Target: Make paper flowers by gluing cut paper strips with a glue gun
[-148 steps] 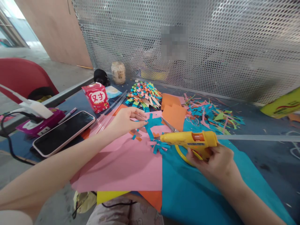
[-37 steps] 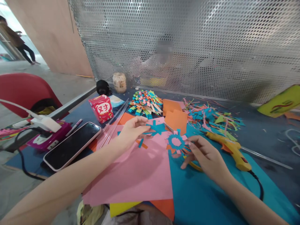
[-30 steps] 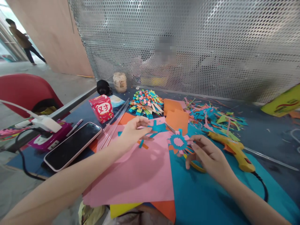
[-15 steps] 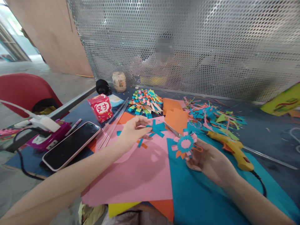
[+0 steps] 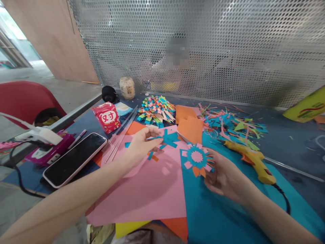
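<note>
- The round blue, pink and orange paper flower (image 5: pixel 197 156) is held up over the border between the pink and blue sheets, its pink centre facing the camera.
- The right hand (image 5: pixel 223 173) is clamped on the flower's right edge, thumb below and fingers partly hidden behind.
- The left hand (image 5: pixel 144 144) has its thumb and fingers drawn close together at the flat blue cut-paper shape (image 5: pixel 170 138); whether paper is pinched between them I cannot tell.
- Under the left hand and forearm spreads the large pink paper sheet (image 5: pixel 149 203); beside it, under the right forearm, the large blue paper sheet (image 5: pixel 213 213).
- Just beyond the flower lie the flat orange paper squares (image 5: pixel 191 129).
- Right of the right hand, the yellow plastic glue gun (image 5: pixel 250 158) lies on its side, black cable trailing from its handle.
- Farther back sit the heap of multicoloured paper scraps (image 5: pixel 225 122) and the dense multicoloured fringed paper cluster (image 5: pixel 156 110).
- Left of the sheets lies the dark-screened phone (image 5: pixel 74 160), near the red printed packet (image 5: pixel 106 117).
</note>
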`<state>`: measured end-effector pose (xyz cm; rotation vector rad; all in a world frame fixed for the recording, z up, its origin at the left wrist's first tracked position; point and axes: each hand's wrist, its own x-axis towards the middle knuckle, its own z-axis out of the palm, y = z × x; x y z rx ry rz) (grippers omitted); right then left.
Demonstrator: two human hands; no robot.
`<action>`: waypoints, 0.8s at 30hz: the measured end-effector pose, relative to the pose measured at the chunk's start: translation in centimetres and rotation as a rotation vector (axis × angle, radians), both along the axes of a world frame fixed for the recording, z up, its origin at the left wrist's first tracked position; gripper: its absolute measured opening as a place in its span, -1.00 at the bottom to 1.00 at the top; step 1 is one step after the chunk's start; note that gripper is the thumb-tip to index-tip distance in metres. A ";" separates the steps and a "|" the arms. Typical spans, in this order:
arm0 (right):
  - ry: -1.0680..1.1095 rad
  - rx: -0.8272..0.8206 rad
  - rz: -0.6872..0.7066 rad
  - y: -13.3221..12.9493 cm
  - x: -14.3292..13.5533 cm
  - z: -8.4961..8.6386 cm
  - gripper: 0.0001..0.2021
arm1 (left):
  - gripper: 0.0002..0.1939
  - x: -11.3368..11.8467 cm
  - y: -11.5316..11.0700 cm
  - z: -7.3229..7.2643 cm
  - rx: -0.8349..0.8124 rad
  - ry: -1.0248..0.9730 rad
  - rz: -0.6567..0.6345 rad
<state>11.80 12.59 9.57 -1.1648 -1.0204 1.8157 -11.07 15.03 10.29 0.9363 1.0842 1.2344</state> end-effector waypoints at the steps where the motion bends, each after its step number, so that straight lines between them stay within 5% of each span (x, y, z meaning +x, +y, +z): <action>1: -0.022 0.032 0.014 -0.1 -0.1 0.0 -0.59 | -0.79 0.0 0.0 0.0 -0.009 -0.003 0.003; 4: -0.056 0.142 0.070 -0.3 -0.5 0.0 -0.51 | -0.79 0.1 0.0 -0.1 -0.032 0.006 0.009; 10: -0.185 0.335 0.126 -0.2 -0.1 -0.5 -0.68 | -0.83 0.5 -0.9 0.0 0.033 0.111 -0.119; 15: -0.270 0.348 0.127 -0.2 0.4 -0.4 -0.63 | -0.84 1.4 -2.7 0.9 0.153 0.031 -0.234; 24: -0.137 0.466 0.140 -0.4 0.6 -0.8 -0.73 | -0.83 1.2 -3.8 1.5 0.238 -0.098 -0.347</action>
